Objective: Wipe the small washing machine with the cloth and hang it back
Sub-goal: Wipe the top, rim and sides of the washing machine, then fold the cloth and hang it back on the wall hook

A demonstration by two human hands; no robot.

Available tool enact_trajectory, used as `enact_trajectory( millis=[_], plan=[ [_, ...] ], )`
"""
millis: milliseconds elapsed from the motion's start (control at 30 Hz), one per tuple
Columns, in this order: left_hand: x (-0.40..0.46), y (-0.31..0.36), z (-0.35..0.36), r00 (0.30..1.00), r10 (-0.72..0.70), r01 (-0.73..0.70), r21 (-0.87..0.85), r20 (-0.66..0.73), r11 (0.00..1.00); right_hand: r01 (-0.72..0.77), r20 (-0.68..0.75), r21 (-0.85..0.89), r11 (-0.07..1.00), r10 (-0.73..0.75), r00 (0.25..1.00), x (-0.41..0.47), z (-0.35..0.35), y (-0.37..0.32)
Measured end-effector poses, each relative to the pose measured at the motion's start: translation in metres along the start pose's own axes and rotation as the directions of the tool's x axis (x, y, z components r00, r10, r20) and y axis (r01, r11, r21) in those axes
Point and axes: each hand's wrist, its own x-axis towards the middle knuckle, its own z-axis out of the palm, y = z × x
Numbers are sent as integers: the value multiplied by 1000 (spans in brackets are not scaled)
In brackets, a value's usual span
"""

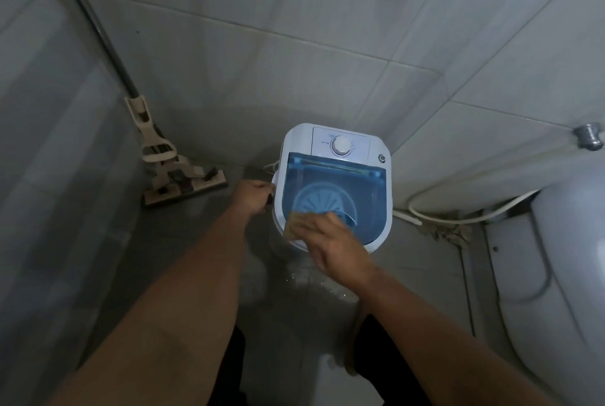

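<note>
Step in hand: wiping. The small washing machine (pixel 376 157) stands on the bathroom floor by the tiled wall. The right hand (pixel 330 243), grip spread flat, presses the cloth (pixel 294 225) onto the blue lid (pixel 363 189) near its front edge. The left hand (pixel 252 197), arm extended, curls its grip round the machine's left side. The next move likely calls for sweeping the cloth toward the dial (pixel 341 145).

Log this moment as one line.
phase: wiping | right hand: presses cloth on washing machine lid | left hand: grips washing machine side

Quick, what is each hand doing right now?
Left hand: grips the left side of the washing machine.
Right hand: fingers flat, pressing the cloth on the lid.
</note>
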Motion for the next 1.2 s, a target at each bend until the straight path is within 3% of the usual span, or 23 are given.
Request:
enact_trajectory(
  millis=[100, 233, 567, 667, 733, 767, 833, 900, 967, 1033, 1133, 1200],
  plan=[
    [2, -1, -1, 1000, -15, 15, -3, 11, 1000, -121, -114, 18, 993, 122, 986, 19, -7, 5],
    [3, 0, -2, 1000, -12, 13, -16, 14, 1000, -170, -19, 1, 985, 170, 985, 24, 11, 6],
    [-10, 4, -5, 999, -39, 38, 19, 32, 999, 84, 251, -172, 981, -39, 967, -24, 19, -18],
    [-31, 13, -11, 1000, -10, 12, 122, -16, 992, -162, 124, -44, 986, 166, 978, -30, -3, -31],
    [-51, 22, -14, 999, 37, -33, 158, -20, 987, -393, 1, 242, 887, 405, 914, -25, -23, -41],
    [-62, 27, -16, 998, 55, -53, 153, -11, 987, -474, -29, 419, 774, 534, 845, -19, -37, -49],
    [-91, 35, -18, 997, 51, -55, 60, 60, 997, -528, 3, 688, 498, 726, 688, -7, -67, -66],
    [-124, 45, -21, 976, 59, -44, -75, 212, 996, -483, 56, 817, 315, 791, 610, 2, -91, -79],
    [-156, 57, -24, 930, 98, -50, -141, 354, 989, -415, 77, 883, 219, 805, 589, 8, -110, -90],
    [-185, 70, -30, 887, 165, -94, -181, 431, 979, -372, 80, 908, 194, 790, 607, 15, -130, -103],
    [-221, 93, -41, 856, 279, -183, -251, 436, 951, -284, 105, 951, 120, 738, 666, 27, -163, -129],
    [-244, 110, -53, 849, 347, -210, -347, 399, 914, -253, 93, 959, 129, 700, 708, 38, -187, -146]
  ],
)
